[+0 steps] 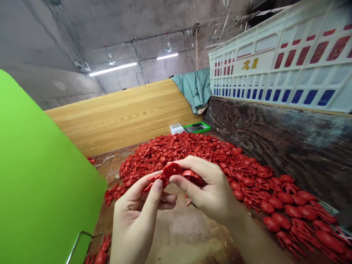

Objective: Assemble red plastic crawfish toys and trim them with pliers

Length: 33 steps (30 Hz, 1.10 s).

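Observation:
My left hand (137, 212) pinches a small red plastic part (154, 181) between thumb and fingers. My right hand (209, 187) is closed round another red plastic piece (192, 176) and holds a round red cap (172, 169) at its fingertips. The two hands meet just above the brown table (178, 231), and the parts touch one another. Behind them lies a big heap of red plastic parts (192, 148).
A green panel (35, 176) fills the left side. A wooden board (123, 113) stands behind the heap, a dark board (288, 143) on the right with a white crate (275, 62) above it. A green tray (196, 127) and a white box (176, 128) sit at the back.

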### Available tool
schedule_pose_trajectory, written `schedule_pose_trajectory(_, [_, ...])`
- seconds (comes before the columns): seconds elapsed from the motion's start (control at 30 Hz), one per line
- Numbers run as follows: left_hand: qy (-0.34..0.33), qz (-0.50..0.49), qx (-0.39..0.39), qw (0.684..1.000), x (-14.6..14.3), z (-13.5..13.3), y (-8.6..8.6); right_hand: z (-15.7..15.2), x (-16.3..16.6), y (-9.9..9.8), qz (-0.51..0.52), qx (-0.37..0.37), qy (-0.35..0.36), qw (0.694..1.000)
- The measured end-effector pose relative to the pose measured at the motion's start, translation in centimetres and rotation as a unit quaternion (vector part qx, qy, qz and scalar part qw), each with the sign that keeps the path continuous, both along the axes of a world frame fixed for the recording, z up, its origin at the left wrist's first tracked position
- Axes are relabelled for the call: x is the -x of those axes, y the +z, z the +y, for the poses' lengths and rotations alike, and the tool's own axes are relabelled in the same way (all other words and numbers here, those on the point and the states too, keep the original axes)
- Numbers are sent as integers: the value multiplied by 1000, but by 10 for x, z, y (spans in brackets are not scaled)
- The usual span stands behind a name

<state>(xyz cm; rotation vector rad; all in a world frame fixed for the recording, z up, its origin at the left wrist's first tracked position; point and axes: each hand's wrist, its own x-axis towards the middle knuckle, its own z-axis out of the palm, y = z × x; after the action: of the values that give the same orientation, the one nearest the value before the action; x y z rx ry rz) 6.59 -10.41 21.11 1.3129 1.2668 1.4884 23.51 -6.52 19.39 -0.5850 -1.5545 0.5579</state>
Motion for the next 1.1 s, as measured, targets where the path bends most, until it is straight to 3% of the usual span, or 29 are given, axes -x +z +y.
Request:
schedule_pose_trajectory(0.07, [16,-4,-14,1000,-5,-2,2,2,0,-2,44,87,69,993])
schedule_pose_trajectory(0.17, [59,4,-44,997,-13,-5,4,5,1,-5,176,208,197,942])
schedule_pose_trajectory(0.23, [82,34,-75,993,-16,-4,4,6,0,-5,247,245,255,902])
schedule_pose_trajectory(0.3, [82,73,-120,987,-17,-1,2,6,0,-5,275,251,284,884])
schedule_pose_trajectory(0.47, [58,140,-200,968,-14,8,-7,9,3,-4,256,192,256,912])
schedule_pose_trajectory(0.67, [-31,123,-158,979,-18,11,-10,20,12,-9,309,157,185,920])
schedule_pose_trajectory(0.8, [-44,93,-124,987,-21,13,-10,20,10,-9,246,149,123,950])
schedule_pose_trajectory(1.1, [13,0,-108,994,-16,13,-7,13,2,-3,136,161,221,952])
